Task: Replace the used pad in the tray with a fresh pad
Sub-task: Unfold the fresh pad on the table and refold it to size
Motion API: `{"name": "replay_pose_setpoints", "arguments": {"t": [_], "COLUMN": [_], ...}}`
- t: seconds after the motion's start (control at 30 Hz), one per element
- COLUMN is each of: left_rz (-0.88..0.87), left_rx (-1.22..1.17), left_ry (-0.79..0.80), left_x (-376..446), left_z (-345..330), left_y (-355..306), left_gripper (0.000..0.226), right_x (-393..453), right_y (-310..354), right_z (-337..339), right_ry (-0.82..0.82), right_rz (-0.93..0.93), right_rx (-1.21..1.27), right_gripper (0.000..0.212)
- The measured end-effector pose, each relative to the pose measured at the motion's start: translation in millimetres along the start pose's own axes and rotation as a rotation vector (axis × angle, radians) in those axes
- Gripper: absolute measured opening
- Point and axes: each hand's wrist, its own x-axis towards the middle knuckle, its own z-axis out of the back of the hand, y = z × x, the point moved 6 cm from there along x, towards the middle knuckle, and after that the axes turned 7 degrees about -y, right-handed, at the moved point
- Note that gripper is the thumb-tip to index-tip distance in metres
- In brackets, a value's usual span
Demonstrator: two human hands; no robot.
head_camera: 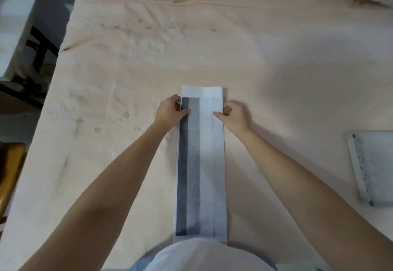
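While folded pad (201,160) lies on cloth (276,68) | left hand (170,110), right hand (232,113) pinching its edges

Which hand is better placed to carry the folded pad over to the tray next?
The right hand, probably. It grips the right edge of the folded pad, and the tray lies at the right side of the peach cloth. The left hand holds the far side, so it would have to cross over.
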Motion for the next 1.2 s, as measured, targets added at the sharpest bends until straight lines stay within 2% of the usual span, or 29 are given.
{"name": "replay_pose_setpoints", "arguments": {"t": [0.2, 0.33, 0.47, 0.6, 0.7, 0.8, 0.9, 1.03, 1.2], "left_rz": [0.059, 0.132, 0.162, 0.13, 0.066, -0.018, -0.014, 0.008, 0.019], "left_rx": [0.139, 0.15, 0.228, 0.268, 0.235, 0.196, 0.214, 0.337, 0.471], "left_ry": [-0.002, -0.032, -0.017, -0.066, -0.168, -0.117, -0.108, -0.087, -0.099], "left_x": [12, 11, 9, 2, -8, -20, -33, -51, -67], "left_z": [-8, -6, -6, -4, -1, -12, -27, -44, -53], "left_y": [15, 18, 17, 7, -9, -27, -28, -24, -31], "left_gripper": [0.027, 0.041, 0.046, 0.047, 0.044, 0.035, 0.043, 0.064, 0.082], "right_x": [7, 10, 6, -10, -38, -70, -99, -133, -162], "right_y": [3, 1, 7, 15, 14, 1, -15, -23, -27], "right_z": [3, 9, 9, 4, 1, -4, -12, -23, -35], "right_ry": [-0.041, -0.062, -0.015, -0.037, -0.069, 0.051, 0.225, 0.314, 0.319], "right_rz": [-0.021, -0.113, -0.109, -0.061, -0.094, -0.203, -0.273, -0.29, -0.315], "right_rx": [-0.184, -0.288, -0.398, -0.218, -0.124, -0.314, -0.422, -0.3, -0.153], "right_gripper": [0.03, 0.043, 0.04, 0.016, 0.013, 0.021, 0.038, 0.047, 0.048]}}
